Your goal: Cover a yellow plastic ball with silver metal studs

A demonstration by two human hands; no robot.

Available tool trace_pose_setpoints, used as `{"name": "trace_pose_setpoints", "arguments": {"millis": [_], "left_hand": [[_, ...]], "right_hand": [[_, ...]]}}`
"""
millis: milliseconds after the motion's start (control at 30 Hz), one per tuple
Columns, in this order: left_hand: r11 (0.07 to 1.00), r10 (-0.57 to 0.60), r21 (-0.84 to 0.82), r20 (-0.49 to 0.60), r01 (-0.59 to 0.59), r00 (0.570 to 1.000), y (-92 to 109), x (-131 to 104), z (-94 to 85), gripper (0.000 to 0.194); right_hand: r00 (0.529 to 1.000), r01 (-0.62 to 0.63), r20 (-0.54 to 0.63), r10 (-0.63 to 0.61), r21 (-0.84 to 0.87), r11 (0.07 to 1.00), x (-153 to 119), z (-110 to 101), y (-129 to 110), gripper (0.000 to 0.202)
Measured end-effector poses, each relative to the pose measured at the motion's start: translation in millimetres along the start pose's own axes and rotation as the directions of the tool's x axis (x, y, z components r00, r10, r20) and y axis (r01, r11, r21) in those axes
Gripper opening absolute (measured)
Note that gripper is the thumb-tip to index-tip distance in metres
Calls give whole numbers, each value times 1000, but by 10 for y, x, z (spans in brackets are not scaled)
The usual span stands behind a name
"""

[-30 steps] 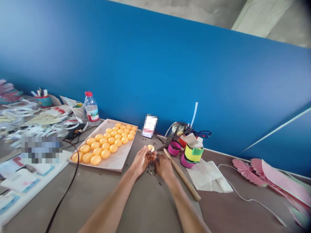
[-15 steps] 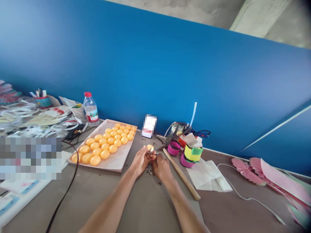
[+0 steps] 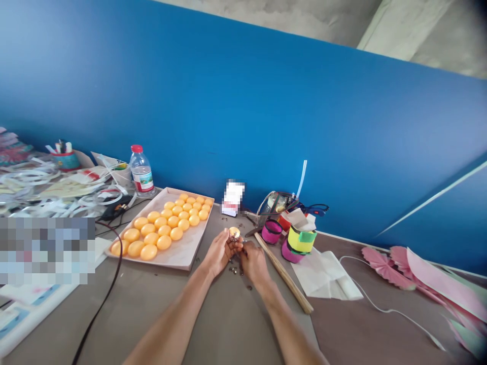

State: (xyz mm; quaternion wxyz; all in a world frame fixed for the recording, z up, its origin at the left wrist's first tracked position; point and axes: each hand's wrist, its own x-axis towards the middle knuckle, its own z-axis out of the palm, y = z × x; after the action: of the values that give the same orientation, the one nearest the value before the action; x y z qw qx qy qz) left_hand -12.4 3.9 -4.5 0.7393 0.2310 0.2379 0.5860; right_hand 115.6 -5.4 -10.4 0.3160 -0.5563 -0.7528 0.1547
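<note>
My left hand (image 3: 221, 253) is curled around a pale orange ball (image 3: 234, 232), with its thumb up along the side. Small shiny dark bits show on the lower part of this ball. Close beside it, the fingers of my right hand (image 3: 251, 260) are pinched together by my left fingertips; what they grip is too small or hidden to make out. On the table under and around my hands lie several small dark metallic pieces (image 3: 233, 270). To the left, a shallow cardboard tray (image 3: 186, 252) carries rows of smooth orange balls (image 3: 164, 242).
A lit phone (image 3: 232, 197) leans at the blue partition (image 3: 243, 111). Right of my hands are wooden sticks (image 3: 285, 274), a purple ring-shaped roll (image 3: 271, 231), a yellow-and-purple holder (image 3: 300, 241) and white paper (image 3: 327, 276). Behind the tray stands a bottle (image 3: 142, 175); a dark cable (image 3: 110, 289) runs at left.
Both hands stay at nearly the same spot around the ball, with only a slight shift of the right fingers. The whole view has moved very slightly.
</note>
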Motion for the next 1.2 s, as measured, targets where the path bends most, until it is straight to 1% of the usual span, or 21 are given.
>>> {"name": "trace_pose_setpoints", "arguments": {"millis": [67,167,267,367,433,600,700,967,1067,1200], "left_hand": [[1000,0,1,15,0,1000,0,0,-12,26],[1000,23,-7,45,-23,999,12,-10,-14,23],[999,35,-14,52,-34,998,35,-18,-6,29],[1000,16,-19,40,-16,999,54,-19,6,32],[1000,4,-19,37,-3,999,59,-20,13,33],[1000,-23,12,20,23,1000,47,-37,30,35],[999,-23,24,31,22,999,43,-51,40,36],[999,-2,32,59,0,998,46,-80,78,38],[999,-3,37,59,1,998,39,-79,74,38],[999,10,39,67,-12,998,27,-77,60,38]], "right_hand": [[997,-30,-56,43,223,974,27,-7,34,21],[982,-108,-78,171,510,853,77,-32,53,13],[968,-146,-48,247,692,707,112,-55,46,10],[967,-132,-25,254,802,583,116,-60,24,12],[968,-125,-20,249,825,551,107,-63,-2,12],[961,-141,-36,273,787,601,81,-87,-83,11],[961,-157,-22,276,779,608,76,-92,-108,12],[958,-168,-12,285,783,599,89,-27,-46,15],[961,-170,-3,276,781,601,90,-8,-17,15],[960,-183,17,278,792,583,87,-8,-13,17]]}}
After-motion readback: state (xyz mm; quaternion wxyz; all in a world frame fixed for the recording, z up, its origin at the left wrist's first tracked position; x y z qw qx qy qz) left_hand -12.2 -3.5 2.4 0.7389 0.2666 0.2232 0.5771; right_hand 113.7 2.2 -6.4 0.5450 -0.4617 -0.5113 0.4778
